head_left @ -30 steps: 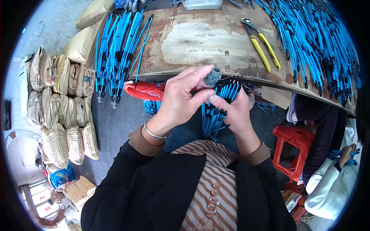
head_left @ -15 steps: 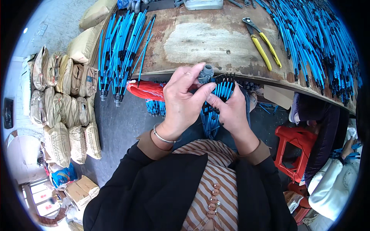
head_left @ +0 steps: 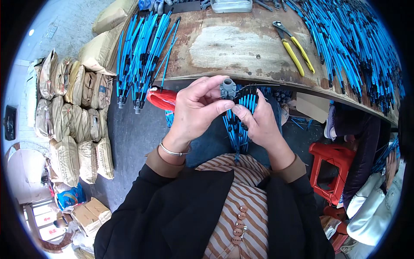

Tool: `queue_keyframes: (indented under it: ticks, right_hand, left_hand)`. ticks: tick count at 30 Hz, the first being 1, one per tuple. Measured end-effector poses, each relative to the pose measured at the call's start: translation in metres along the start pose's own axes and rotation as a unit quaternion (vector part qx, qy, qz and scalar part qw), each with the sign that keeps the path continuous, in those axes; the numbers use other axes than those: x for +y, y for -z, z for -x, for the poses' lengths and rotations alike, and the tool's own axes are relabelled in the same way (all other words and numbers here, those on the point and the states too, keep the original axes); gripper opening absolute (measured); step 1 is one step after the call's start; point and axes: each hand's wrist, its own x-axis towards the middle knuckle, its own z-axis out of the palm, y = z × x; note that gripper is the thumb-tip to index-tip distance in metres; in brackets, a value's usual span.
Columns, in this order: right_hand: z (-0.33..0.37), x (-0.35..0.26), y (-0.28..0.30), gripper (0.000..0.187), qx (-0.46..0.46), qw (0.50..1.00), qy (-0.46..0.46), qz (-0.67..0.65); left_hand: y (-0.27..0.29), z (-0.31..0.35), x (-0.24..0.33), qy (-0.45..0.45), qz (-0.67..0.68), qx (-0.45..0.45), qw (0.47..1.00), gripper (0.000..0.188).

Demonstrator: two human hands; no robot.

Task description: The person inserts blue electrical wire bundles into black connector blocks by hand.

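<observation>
Just in front of the table's near edge, my left hand (head_left: 189, 107) pinches a grey plastic hub (head_left: 227, 88) with a round hole, turned end up. Close against it, my right hand (head_left: 264, 123) grips a bunch of slim blue rods (head_left: 247, 100) with black ends; the bunch hangs down toward my lap. Both thumbs nearly meet between hub and rods. A thin wire (head_left: 268, 85) runs from the hub past the rod tops. Whether any rod is joined to the hub cannot be made out.
Yellow-handled pliers (head_left: 294, 49) lie on the worn wooden table (head_left: 228, 47). Blue rods are heaped at its right (head_left: 358, 47), with bundles (head_left: 144, 56) at its left edge. A red bundle (head_left: 162, 98) hangs beside my left hand. A red stool (head_left: 331, 172) and another person's sleeve (head_left: 368, 216) are right; sacks (head_left: 64, 155) left.
My left hand has shifted slightly left and down, and the hub has tipped so its hole faces up more. The thin wire now shows beyond the rods.
</observation>
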Motion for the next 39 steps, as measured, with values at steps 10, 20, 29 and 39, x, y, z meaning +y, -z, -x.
queue_keyframes:
  ticks: [10,20,29,39]
  right_hand:
    - [0.006,-0.013,-0.003,0.048,-0.027,0.97,0.044,0.237]
    - [0.008,-0.031,-0.004,0.049,-0.014,0.988,0.027,0.149]
    - [0.0,-0.025,-0.024,0.055,-0.044,0.994,0.084,0.046]
    - [-0.037,-0.016,-0.046,0.055,-0.15,0.985,0.088,0.01]
  left_hand:
    - [-0.003,0.01,0.017,0.012,-0.057,0.052,0.997,0.045]
    - [0.013,0.006,0.034,-0.064,-0.066,-0.019,0.996,0.045]
    - [0.034,0.016,0.038,-0.019,0.099,-0.038,0.994,0.047]
    - [0.076,0.014,0.017,-0.019,0.081,-0.052,0.995,0.044]
